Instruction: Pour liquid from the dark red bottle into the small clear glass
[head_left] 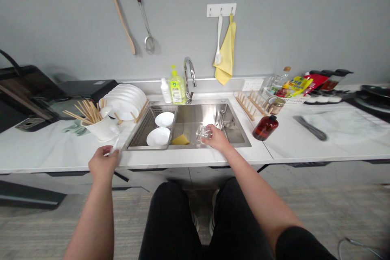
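Low over the counter's front edge, my left hand [103, 163] pinches the handle of a white spoon [115, 141], its head up beside a white holder [100, 130]. Wooden chopsticks [88, 111] and another white spoon [105, 111] stand in that holder. My right hand [217, 138] is closed around a clear glass [202, 133], tilted above the front of the steel sink [198, 113]. In the sink's left part a wire basket [141, 130] holds two white bowls [159, 136]. A yellow sponge [180, 139] lies in the sink near the basket.
White plates [124, 97] stand in a rack at the left. Behind the sink are a chrome faucet [189, 69] and a green soap bottle [177, 87]. To the right stand a wooden rack [251, 105], a dark red bottle [265, 127] and a pale cloth [341, 126].
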Motion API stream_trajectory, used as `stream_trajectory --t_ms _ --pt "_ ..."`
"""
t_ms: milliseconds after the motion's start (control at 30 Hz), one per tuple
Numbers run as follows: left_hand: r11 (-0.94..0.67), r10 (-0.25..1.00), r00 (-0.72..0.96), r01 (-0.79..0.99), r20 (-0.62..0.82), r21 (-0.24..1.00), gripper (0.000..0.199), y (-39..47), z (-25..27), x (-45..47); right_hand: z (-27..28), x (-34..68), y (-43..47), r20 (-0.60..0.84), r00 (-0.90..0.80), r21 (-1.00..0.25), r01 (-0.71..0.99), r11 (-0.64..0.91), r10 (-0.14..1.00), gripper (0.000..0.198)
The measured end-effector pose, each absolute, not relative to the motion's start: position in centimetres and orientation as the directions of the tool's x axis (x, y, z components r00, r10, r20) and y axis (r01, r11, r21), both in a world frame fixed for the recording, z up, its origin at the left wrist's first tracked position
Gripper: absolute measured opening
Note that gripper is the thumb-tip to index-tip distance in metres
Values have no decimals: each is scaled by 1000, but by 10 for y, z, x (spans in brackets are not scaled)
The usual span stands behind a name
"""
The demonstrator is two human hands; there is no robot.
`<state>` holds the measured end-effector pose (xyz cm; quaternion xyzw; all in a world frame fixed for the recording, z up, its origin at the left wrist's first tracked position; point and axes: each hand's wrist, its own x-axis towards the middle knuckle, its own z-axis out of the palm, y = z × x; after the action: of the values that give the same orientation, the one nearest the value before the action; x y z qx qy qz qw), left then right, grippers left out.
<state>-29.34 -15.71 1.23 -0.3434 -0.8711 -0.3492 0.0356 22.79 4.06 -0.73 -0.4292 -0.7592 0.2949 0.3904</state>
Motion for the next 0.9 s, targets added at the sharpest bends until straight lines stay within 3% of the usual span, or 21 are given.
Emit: stream_trajectory --t_ms 267,900 --pt "579 549 -789 598 278 555 49 -166 3 -304 -4 229 39 332 -338 -776 433 459 880 70" --pt "449 809 -551 805 206 388 53 -173 -2 -378 -6 228 39 335 -340 -779 425 461 879 68"
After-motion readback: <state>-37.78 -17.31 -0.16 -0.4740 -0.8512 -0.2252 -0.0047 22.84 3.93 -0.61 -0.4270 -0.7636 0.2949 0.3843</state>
